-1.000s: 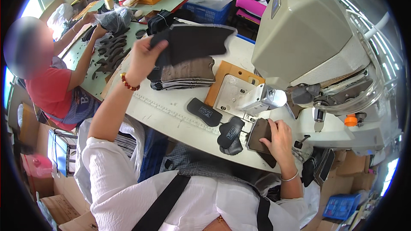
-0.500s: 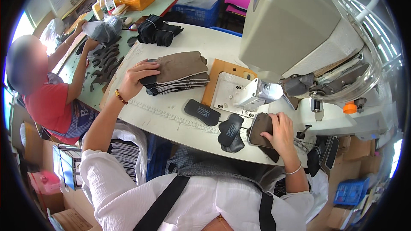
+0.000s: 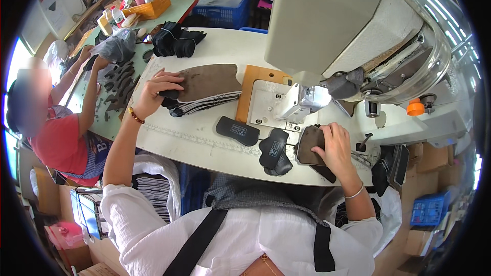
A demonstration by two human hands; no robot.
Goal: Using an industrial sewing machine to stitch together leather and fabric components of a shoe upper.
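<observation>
My left hand [image 3: 156, 89] grips the left end of a stack of flat cut pieces [image 3: 209, 83], brown on top with black and pale layered edges. A dark tip shows under its fingers. At the table's front right, my right hand [image 3: 336, 148] holds a small brown-faced pile of flat pieces [image 3: 310, 145], its thumb on the top face and its fingers along the right edge. Between the hands lie a black shaped pad [image 3: 237, 132] with pale print and a couple of overlapping black pads [image 3: 275, 152].
A big grey-beige sewing machine [image 3: 322, 25] towers at the right, its metal clamp [image 3: 302, 103] over a white plate in a wooden frame [image 3: 247, 89]. Black bundles [image 3: 176, 41] lie farther back. At the left, a co-worker in red [image 3: 59, 133] handles a grey plastic bag [image 3: 115, 46].
The whole view has shifted slightly. My hands keep nearly the same places on the stack and the small pile. The co-worker's hands have come lower beside the grey bag.
</observation>
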